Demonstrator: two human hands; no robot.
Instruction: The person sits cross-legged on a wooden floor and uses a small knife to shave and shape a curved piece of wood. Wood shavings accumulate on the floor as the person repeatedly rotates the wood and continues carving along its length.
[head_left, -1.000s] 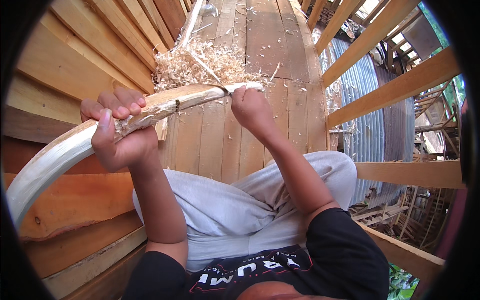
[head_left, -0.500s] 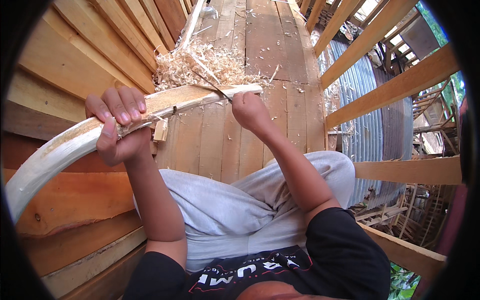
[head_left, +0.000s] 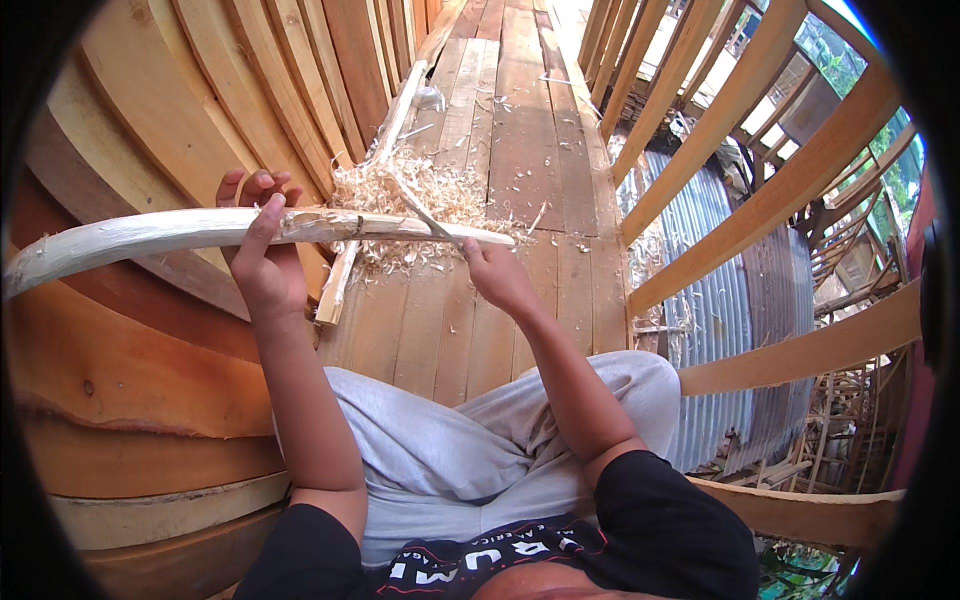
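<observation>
A long, curved, peeled wooden pole [head_left: 150,232] lies across in front of me, its pale thick end toward the left rim and its thinner end at the right. My left hand [head_left: 268,268] holds it loosely, thumb on the near side and fingers curled up beyond it. Near the thin end, my right hand [head_left: 495,274] is closed around a knife, its handle hidden in the fist. The knife's blade [head_left: 436,226] slants across the pole toward the far left. A dark, rough mark shows on the pole between my hands.
Curly wood shavings [head_left: 440,180] are heaped on the plank floor [head_left: 520,130] beyond the pole. Upright boards [head_left: 130,90] wall the left side. A slatted wooden railing [head_left: 725,245] runs along the right, with corrugated roofing [head_left: 700,320] below. A light wood strip [head_left: 337,285] lies by the wall.
The pole has turned, showing more of its pale side and lying flatter. My left hand has loosened, its fingers lifting off the top. My view has tilted up along the floor.
</observation>
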